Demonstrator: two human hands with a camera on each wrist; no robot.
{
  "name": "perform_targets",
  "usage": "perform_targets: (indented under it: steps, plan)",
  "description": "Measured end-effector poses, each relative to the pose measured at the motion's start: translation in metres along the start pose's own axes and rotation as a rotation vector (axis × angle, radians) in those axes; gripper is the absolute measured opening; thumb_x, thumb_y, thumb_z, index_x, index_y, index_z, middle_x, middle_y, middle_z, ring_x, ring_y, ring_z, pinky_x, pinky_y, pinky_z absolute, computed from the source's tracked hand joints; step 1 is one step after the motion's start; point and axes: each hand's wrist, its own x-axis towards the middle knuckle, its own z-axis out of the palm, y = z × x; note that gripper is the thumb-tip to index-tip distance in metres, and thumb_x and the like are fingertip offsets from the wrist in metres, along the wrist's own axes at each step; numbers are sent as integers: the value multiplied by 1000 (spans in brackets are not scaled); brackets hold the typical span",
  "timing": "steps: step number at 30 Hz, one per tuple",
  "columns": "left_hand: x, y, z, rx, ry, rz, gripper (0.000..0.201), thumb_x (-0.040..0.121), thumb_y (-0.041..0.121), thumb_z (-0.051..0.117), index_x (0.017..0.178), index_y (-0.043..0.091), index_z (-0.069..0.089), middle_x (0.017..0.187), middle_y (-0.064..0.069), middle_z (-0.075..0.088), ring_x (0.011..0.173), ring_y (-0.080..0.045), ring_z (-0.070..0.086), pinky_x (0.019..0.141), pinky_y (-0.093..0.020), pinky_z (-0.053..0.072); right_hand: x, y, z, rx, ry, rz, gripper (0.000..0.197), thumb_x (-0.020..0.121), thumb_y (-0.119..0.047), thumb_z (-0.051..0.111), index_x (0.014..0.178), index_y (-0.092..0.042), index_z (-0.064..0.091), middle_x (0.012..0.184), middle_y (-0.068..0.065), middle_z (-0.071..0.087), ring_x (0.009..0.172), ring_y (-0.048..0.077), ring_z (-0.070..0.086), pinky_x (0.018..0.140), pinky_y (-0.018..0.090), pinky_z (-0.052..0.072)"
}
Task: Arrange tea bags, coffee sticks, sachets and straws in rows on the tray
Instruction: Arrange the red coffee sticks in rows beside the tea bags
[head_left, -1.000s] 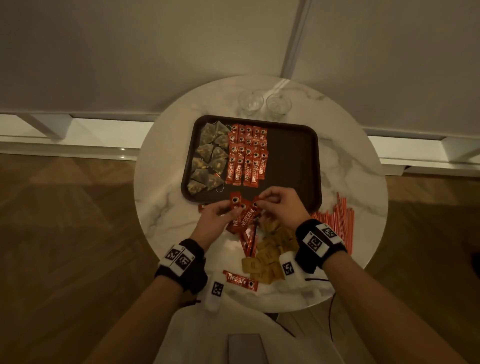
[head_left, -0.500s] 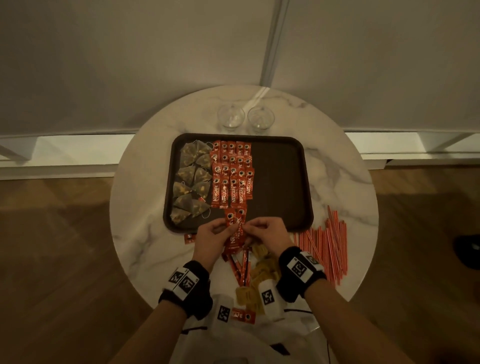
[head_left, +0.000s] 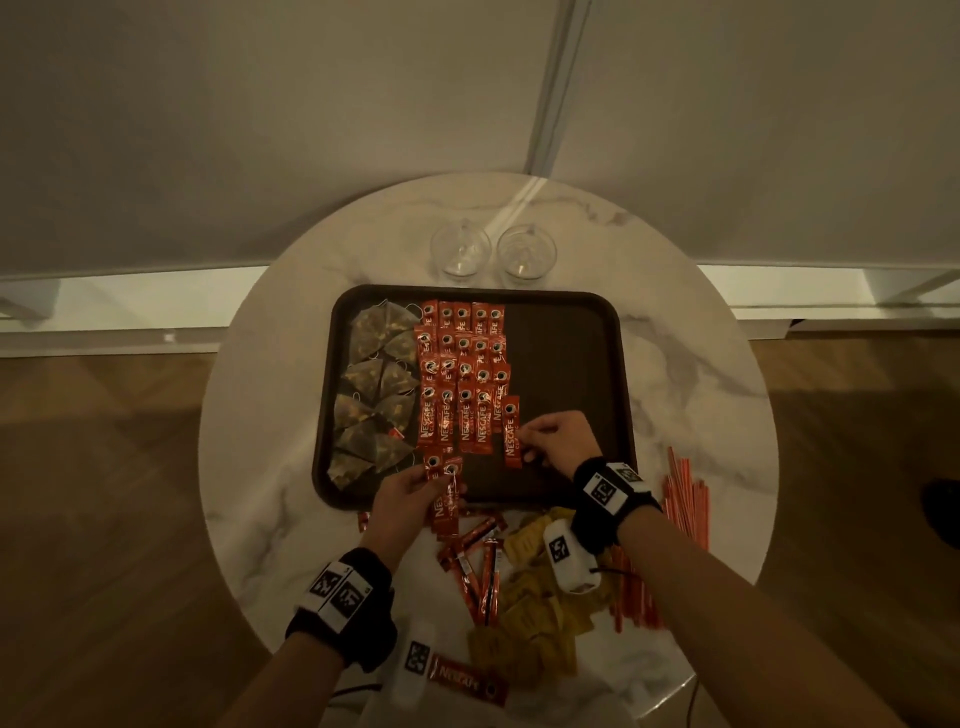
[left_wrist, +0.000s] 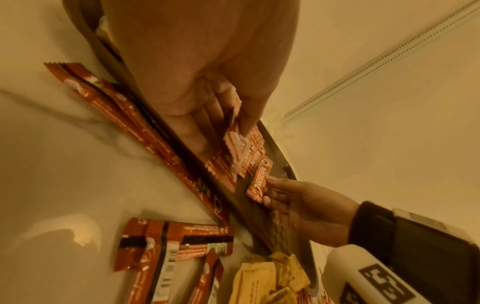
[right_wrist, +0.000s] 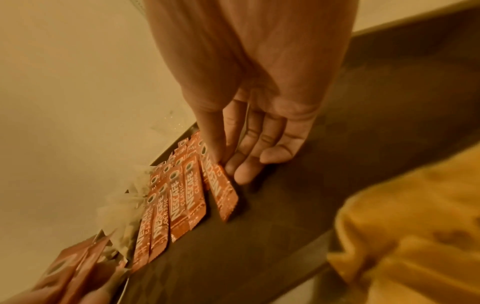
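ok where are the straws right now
In the head view the straws lie loose on the table, right of the tray, beyond the right hand.

The red coffee sticks (right_wrist: 182, 203) on the tray read "NESCAFÉ CLASSIC" in white lettering.

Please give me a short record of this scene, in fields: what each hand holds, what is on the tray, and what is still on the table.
left hand: holds a few coffee sticks at the tray's near edge
right hand: pinches one coffee stick, laying it beside the row
tray: tea bags left, rows of coffee sticks beside them, right part bare
table: loose sticks, yellow sachets, straws, two glasses
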Motion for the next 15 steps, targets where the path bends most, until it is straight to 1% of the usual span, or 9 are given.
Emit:
perform_targets:
  steps: [1, 3, 5, 7, 10, 11, 12, 15]
  plan:
    - [1, 1, -1, 4, 5, 2, 14, 97, 11, 54, 105, 15, 65, 95, -8, 75, 81, -18, 72, 70, -30, 58, 3, -2, 2, -8, -1, 1, 9, 90, -17, 68, 91, -10, 73, 88, 7, 74, 62, 9, 64, 52, 18, 49]
    - [2, 1, -2, 13, 14, 9, 14, 97, 11, 55, 104, 14, 66, 96, -10, 75, 86, -22, 72, 79, -36, 58, 8, -5, 3, -16, 2, -2, 7, 90, -17, 67, 87, -12, 72, 87, 7, 74, 61, 9, 64, 50, 16, 48]
    - [3, 0, -4, 30, 22, 14, 13, 96, 11, 55, 99, 15, 67, 97, -12, 74, 89, -25, 71, 84, -40, 57, 10, -8, 3, -24, -2, -11, 8, 90, -16, 67, 84, -14, 71, 86, 6, 74, 60, 9, 64, 49, 15, 47]
    - [4, -2, -4, 34, 27, 9, 13, 96, 10, 55, 98, 16, 67, 97, -13, 73, 89, -26, 71, 84, -40, 57, 11, -9, 2, -40, -9, -22, 9, 90, -16, 66, 82, -15, 70, 85, 6, 73, 60, 9, 64, 47, 14, 46]
    - [5, -4, -4, 51, 26, -2, 14, 97, 11, 55, 105, 12, 66, 98, -12, 73, 85, -22, 72, 76, -34, 57, 13, -12, 3, -50, -7, -23, 11, 90, -16, 67, 79, -14, 70, 83, 6, 73, 58, 10, 63, 44, 13, 44]
    - [6, -5, -3, 61, 22, -5, 14, 97, 12, 55, 106, 11, 65, 99, -12, 73, 85, -21, 72, 75, -34, 57, 14, -13, 4, -52, -6, -21, 11, 90, -16, 67, 79, -14, 70, 81, 5, 72, 57, 10, 63, 43, 13, 44]
    - [6, -5, -2, 68, 18, -5, 13, 97, 12, 55, 105, 13, 65, 101, -12, 73, 86, -21, 72, 77, -35, 57, 15, -13, 4, -54, -5, -19, 11, 90, -16, 67, 79, -14, 70, 80, 4, 72, 57, 9, 62, 43, 13, 43]
    - [5, -1, -1, 96, 5, 16, 12, 96, 13, 55, 102, 19, 64, 104, -11, 72, 94, -25, 70, 87, -42, 56, 16, -15, 4, -47, 2, -2, 9, 90, -16, 68, 85, -10, 72, 79, 4, 71, 55, 10, 61, 40, 11, 41]
